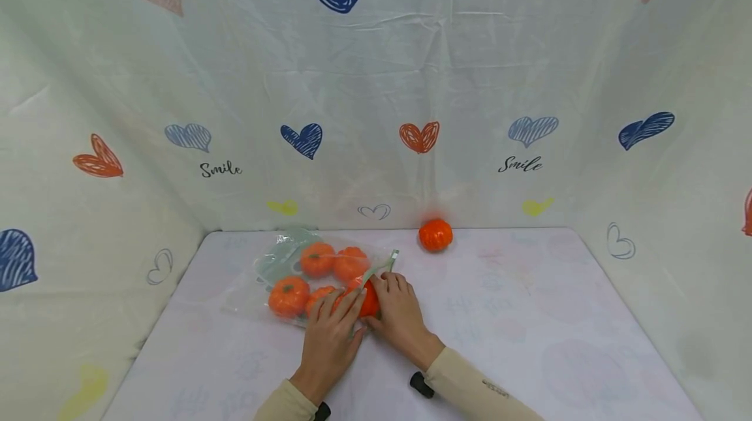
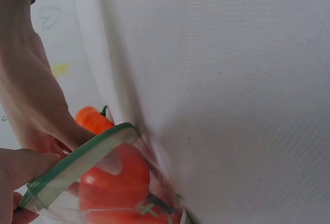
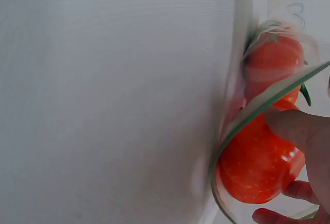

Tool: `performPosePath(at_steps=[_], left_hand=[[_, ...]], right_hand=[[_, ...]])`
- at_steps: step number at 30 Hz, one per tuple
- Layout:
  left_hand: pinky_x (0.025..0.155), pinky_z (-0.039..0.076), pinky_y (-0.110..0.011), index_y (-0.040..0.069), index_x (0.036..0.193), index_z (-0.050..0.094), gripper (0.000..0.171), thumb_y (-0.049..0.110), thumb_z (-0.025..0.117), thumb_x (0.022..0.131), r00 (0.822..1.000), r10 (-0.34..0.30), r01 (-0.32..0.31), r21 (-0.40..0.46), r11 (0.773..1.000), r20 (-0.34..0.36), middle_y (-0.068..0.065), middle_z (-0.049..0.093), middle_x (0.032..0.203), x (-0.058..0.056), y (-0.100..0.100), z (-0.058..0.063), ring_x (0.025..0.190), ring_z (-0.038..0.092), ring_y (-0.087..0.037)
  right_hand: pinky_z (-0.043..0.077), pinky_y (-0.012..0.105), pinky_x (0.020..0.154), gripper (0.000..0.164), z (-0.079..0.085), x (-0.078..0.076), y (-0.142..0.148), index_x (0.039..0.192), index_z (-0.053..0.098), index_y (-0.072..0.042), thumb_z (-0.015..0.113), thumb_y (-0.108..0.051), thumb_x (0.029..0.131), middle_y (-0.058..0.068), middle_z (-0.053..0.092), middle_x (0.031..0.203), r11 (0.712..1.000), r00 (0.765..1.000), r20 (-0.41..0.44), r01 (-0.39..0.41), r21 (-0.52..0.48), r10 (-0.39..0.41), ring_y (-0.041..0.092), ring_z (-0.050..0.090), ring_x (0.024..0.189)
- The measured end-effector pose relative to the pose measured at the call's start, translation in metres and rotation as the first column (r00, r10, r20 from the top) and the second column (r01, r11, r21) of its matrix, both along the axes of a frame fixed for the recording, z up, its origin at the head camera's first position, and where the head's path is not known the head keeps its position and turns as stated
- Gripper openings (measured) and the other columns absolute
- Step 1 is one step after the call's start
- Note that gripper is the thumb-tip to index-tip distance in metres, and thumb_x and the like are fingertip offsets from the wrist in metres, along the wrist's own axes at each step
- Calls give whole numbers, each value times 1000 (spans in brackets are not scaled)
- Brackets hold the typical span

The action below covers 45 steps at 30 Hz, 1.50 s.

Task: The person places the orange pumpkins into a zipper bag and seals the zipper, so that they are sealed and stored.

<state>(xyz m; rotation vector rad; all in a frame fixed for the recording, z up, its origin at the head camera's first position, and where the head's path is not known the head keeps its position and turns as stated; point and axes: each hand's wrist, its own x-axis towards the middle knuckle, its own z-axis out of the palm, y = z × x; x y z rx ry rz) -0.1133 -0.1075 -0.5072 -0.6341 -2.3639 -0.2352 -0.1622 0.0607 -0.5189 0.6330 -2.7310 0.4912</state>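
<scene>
A clear zip bag [image 1: 273, 267] with a green-edged mouth [image 2: 87, 154] lies on its side, its opening toward the right. Inside it are several small orange pumpkins [image 1: 289, 297] with green stems. My left hand [image 1: 330, 333] lies over the near side of the bag, and in the left wrist view its thumb and finger [image 2: 28, 170] pinch the green edge. At the mouth, my right hand [image 1: 402, 310] holds a glossy orange-red pumpkin [image 3: 258, 157], thumb on top and fingertips [image 3: 299, 189] below. That pumpkin sits partly within the green rim.
One more orange pumpkin [image 1: 435, 235] stands by the back edge of the white table [image 1: 499, 316]. Behind and beside the table hangs a pale curtain [image 1: 470, 81] printed with hearts. A small black device [image 1: 421, 384] shows at the right wrist.
</scene>
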Motion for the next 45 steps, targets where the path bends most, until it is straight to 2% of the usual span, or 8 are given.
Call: performPosePath(at_steps=[8,15,21,29,34,38,41,45], left_hand=[[102,47,-47,10,134,73,82,25,103,60,1000,-4,4,11,1000,12,-3,72,135,0,-1,1,119,62,-33],[103,47,-47,11,135,72,82,24,103,61,1000,-6,6,15,1000,14,-3,71,135,-1,-2,-1,119,62,-33],[107,47,-49,12,135,72,81,25,103,61,1000,-3,3,2,1000,25,-2,71,136,0,-2,0,122,61,-32],[104,50,-53,11,136,72,81,25,102,62,999,-4,4,15,1000,44,-3,71,135,2,-1,1,124,61,-32],[104,49,-51,11,135,73,82,24,103,60,1000,-3,2,20,1000,25,-3,72,133,1,-2,0,123,61,-32],[102,49,-50,11,134,73,83,23,103,59,1000,-6,6,27,1000,11,-3,72,133,1,-2,0,122,61,-32],[101,49,-50,10,135,72,83,21,103,59,1000,-14,14,36,999,3,-3,72,133,0,-2,1,121,61,-32],[100,50,-50,8,135,71,83,20,103,59,1000,-20,20,42,999,-2,-4,72,133,0,-2,1,120,61,-32]], right_hand=[[54,50,101,77,-6,3,6,141,61,-4,95,-33,78,20,62,128,999,999,-16,35,-20,-35,37,58,119],[55,50,96,64,-10,3,8,125,68,1,97,-29,76,18,62,122,996,997,-29,69,-55,-71,36,59,113],[56,50,93,62,-12,-6,-3,127,70,-3,96,-31,78,19,62,122,993,995,-4,97,-64,-97,37,58,115],[55,45,87,61,-10,-10,-10,130,73,-7,94,-34,80,17,59,117,988,989,11,147,-36,-147,34,56,108],[54,43,84,49,-6,-10,8,120,75,-8,94,-31,80,15,60,116,981,984,-9,176,-86,-177,32,57,105],[53,45,85,38,2,-19,34,108,72,-8,93,-26,82,14,60,114,963,973,-15,226,-145,-231,33,57,102],[53,48,86,42,9,-31,55,111,68,-3,91,-25,84,17,60,113,947,959,1,281,-153,-284,36,57,101],[53,54,91,58,17,-50,81,123,60,6,90,-25,85,26,59,120,934,942,16,335,-122,-336,44,56,108]])
